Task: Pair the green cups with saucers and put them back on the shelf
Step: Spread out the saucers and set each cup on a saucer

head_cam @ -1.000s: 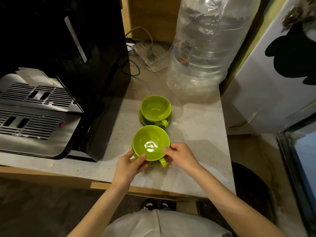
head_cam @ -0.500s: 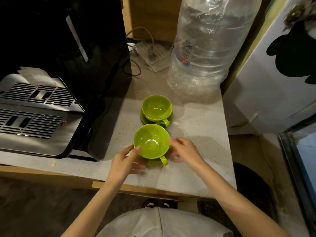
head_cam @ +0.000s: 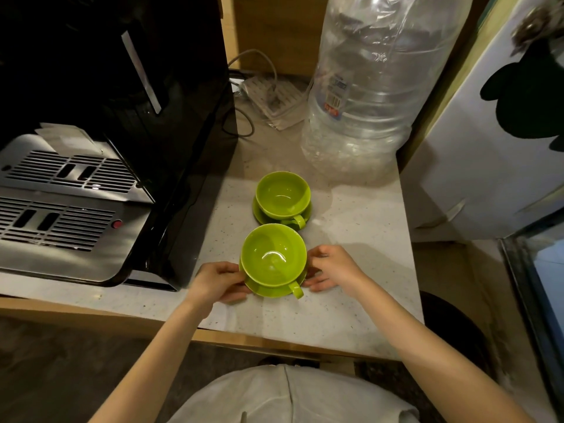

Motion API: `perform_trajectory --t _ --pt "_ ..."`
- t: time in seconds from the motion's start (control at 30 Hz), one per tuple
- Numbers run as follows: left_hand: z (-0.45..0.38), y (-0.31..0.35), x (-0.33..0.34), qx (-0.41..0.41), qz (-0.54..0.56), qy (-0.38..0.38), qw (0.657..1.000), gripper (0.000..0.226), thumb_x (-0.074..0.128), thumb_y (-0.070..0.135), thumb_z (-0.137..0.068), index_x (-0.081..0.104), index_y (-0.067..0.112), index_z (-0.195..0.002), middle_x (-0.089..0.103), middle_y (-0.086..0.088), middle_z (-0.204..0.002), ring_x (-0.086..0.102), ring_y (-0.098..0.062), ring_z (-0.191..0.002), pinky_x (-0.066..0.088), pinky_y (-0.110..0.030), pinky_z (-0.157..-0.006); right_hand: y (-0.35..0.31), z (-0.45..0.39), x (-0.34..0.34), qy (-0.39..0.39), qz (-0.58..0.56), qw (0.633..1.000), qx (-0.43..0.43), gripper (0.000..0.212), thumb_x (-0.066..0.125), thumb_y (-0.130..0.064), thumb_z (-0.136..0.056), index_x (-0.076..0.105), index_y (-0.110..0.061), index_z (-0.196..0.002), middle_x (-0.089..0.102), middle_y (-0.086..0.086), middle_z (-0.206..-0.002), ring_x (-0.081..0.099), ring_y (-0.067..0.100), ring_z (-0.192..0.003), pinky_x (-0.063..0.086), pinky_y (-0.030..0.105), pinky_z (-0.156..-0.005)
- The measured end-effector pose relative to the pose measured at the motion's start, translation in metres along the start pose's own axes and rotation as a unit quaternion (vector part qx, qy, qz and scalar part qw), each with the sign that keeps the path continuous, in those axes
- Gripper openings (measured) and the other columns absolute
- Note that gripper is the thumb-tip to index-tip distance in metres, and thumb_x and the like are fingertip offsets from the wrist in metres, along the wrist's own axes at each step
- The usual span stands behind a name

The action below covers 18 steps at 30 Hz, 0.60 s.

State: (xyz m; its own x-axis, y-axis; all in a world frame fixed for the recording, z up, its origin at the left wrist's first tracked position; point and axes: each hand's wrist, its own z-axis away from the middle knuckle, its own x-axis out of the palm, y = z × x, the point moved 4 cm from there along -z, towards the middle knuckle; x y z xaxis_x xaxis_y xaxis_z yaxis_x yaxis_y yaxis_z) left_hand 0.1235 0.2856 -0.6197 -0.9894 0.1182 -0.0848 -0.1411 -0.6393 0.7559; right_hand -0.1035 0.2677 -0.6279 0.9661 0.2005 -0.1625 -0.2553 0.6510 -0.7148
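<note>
From the head camera, both hands sit at the near edge of the pale speckled worktop, one on each side of the near saucer. The left hand has its fingers curled in a narrow grip against the saucer's left rim, touching it. The right hand is at the saucer's right rim with the fingers bent and loosely spread; whether that grip has closed on the rim cannot be told, since the fingertips are hidden behind the near cup. That green cup stands upright on the saucer between the two grips, its handle pointing toward the person, and it is empty with a glossy highlight inside.

Just beyond the grips, farther from the person, a far cup stands upright on its own far saucer, handle also toward the person, close to the near pair but apart from it. To the left of the left grip stands a black coffee machine with a metal drip grille. Beyond the far cup, toward the right, stands a large clear plastic water bottle, and a white power strip with cables lies behind it against the wooden back.
</note>
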Motion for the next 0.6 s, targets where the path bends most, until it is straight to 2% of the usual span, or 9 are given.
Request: perform_trajectory --t 0.13,0.23,0.47,0.6 --pt "-0.003 0.0 0.004 0.001 -0.015 0.021 1.0 0.005 0.062 0.001 -0.08 0.062 0.006 -0.082 0.07 -0.003 -0.05 0.067 -0.012 -0.046 0.056 -0.022 -0.047 0.003 -0.007 0.003 0.01 0.021 1.0 -0.014 0.015 0.062 -0.001 -0.082 0.055 -0.012 -0.091 0.067 0.015 -0.076 0.068 0.018 -0.045 0.058 0.029 -0.05" --pt "-0.003 0.001 0.004 0.007 -0.014 0.017 1.0 0.005 0.063 0.0 -0.079 0.062 0.002 -0.083 0.07 -0.004 -0.05 0.067 -0.013 -0.046 0.056 -0.022 -0.047 0.004 -0.007 0.002 0.008 0.016 1.0 -0.014 0.019 0.063 0.002 -0.08 0.054 -0.014 -0.082 0.067 0.016 -0.075 0.068 0.021 -0.046 0.057 0.03 -0.049" --pt "0.009 0.005 0.005 0.013 -0.008 -0.021 1.0 0.01 0.064 -0.002 -0.077 0.063 -0.002 -0.087 0.072 -0.008 -0.057 0.069 -0.016 -0.051 0.057 -0.021 -0.05 0.004 0.009 -0.003 -0.006 -0.003 1.0 -0.009 0.019 0.062 0.006 -0.08 0.054 -0.011 -0.084 0.066 0.015 -0.072 0.067 0.018 -0.044 0.059 0.029 -0.051" --pt "0.022 0.027 0.007 0.044 -0.004 -0.033 0.998 0.015 0.065 0.001 -0.076 0.063 -0.001 -0.091 0.073 -0.009 -0.062 0.07 -0.015 -0.055 0.056 -0.02 -0.05 -0.014 0.031 -0.016 -0.014 -0.043 0.998 -0.042 0.017 0.061 0.007 -0.08 0.055 -0.008 -0.085 0.066 0.011 -0.06 0.066 0.015 -0.043 0.059 0.026 -0.051"
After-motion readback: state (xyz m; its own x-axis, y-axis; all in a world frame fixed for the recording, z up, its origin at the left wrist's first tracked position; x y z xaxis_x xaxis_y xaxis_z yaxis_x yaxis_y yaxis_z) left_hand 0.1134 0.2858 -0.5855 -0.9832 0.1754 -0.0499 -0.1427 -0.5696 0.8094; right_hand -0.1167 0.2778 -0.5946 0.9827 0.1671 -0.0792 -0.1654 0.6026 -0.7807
